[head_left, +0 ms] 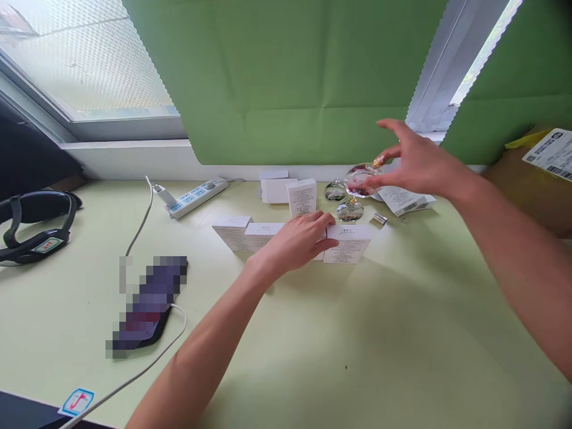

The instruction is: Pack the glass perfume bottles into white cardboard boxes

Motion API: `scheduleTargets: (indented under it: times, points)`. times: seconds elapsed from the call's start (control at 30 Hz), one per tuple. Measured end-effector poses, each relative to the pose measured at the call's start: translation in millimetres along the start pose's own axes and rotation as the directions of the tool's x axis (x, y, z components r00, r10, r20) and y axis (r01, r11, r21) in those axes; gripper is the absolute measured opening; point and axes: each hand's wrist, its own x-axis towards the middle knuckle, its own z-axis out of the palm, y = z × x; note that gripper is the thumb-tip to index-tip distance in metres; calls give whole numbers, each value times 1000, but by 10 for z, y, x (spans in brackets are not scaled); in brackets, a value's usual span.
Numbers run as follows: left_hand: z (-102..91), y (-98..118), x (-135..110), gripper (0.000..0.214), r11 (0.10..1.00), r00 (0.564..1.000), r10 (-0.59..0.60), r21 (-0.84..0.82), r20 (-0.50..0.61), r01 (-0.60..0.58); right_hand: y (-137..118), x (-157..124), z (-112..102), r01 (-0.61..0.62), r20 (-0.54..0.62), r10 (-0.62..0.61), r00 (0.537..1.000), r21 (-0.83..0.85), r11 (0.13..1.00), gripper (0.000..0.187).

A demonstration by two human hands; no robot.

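Note:
My left hand [300,239] is closed around a white box in a row of small white boxes [347,243] lying on the pale green table [379,333]. My right hand [417,162] holds a round clear perfume bottle [360,180] by its gold top, lifted above the table. Two more round bottles [350,210] stand just below and behind it, one [335,190] further back. An upright white box [302,196] stands behind my left hand.
A white power strip [196,196] and cable lie at the back left. A blurred phone [149,304] on a charging cable sits at the left front. A black headset [33,226] is at the far left. Papers [404,201] and a brown parcel [531,179] lie at the right.

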Motion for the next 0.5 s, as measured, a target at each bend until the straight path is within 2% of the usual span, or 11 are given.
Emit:
scheduleTargets:
  times: [0.07, 0.13, 0.2, 0.33, 0.5]
  points:
    - [2, -11, 5, 26, 1000, 1000, -1, -11, 9, 2, 103, -296, -178, -58, 43, 63, 997, -92, 994, 120]
    - [-1, -19, 9, 26, 1000, 1000, -3, -16, 14, 3, 246, -617, -241, -114, 63, 123, 990, -126, 985, 118]
    - [-4, -22, 13, 27, 1000, 1000, 0, -21, 10, 0, 403, -930, -218, -191, 83, 203, 976, -134, 972, 113]
    - [8, -2, 23, 26, 997, 998, 59, -38, -35, -60, 664, -1434, -92, -374, 118, 387, 915, -114, 920, 106]
    - [17, 56, 36, 26, 986, 979, 146, -59, -143, -156, 792, -1710, 13, -485, 117, 489, 864, -62, 872, 101]
